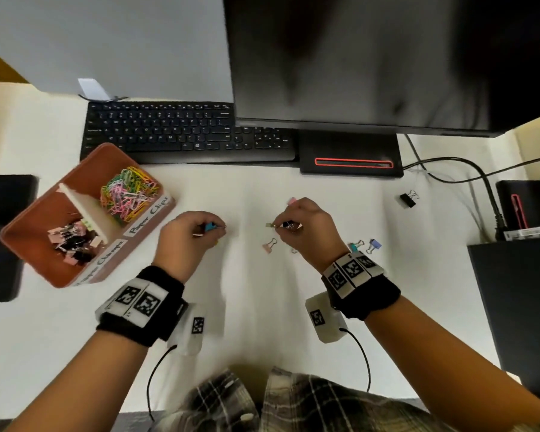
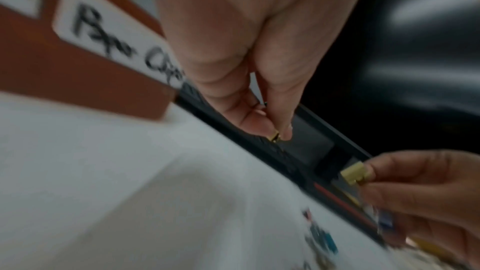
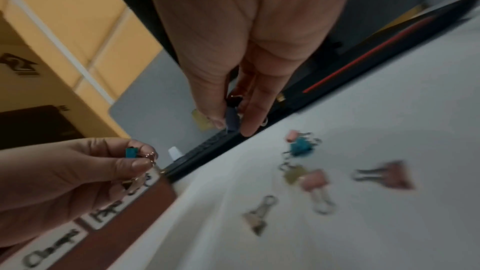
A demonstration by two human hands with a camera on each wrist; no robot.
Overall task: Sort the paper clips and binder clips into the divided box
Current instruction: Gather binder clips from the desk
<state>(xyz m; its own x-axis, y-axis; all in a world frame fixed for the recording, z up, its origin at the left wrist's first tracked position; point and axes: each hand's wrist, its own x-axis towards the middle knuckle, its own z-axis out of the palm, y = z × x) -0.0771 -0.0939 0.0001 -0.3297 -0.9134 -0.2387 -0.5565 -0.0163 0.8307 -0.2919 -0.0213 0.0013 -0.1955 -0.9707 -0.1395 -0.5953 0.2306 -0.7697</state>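
Note:
My left hand (image 1: 211,228) pinches a teal binder clip (image 1: 210,226) a little above the white desk, to the right of the brown divided box (image 1: 28,224). The same clip (image 3: 131,153) shows in the right wrist view. My right hand (image 1: 282,225) grips several binder clips: an olive one (image 1: 269,225) sticks out left, a black one (image 1: 289,224) sits under the fingers, and a dark blue one (image 3: 232,120) shows between the fingertips. The box's far compartment holds coloured paper clips (image 1: 128,194); the near one holds pink and black binder clips (image 1: 72,241).
Loose binder clips lie on the desk: a pink one (image 1: 270,245), a teal one (image 1: 356,245), a purple one (image 1: 374,244) and a black one (image 1: 408,199). A keyboard (image 1: 175,132) and a monitor base (image 1: 351,157) stand behind. Cables (image 1: 468,169) run at the right.

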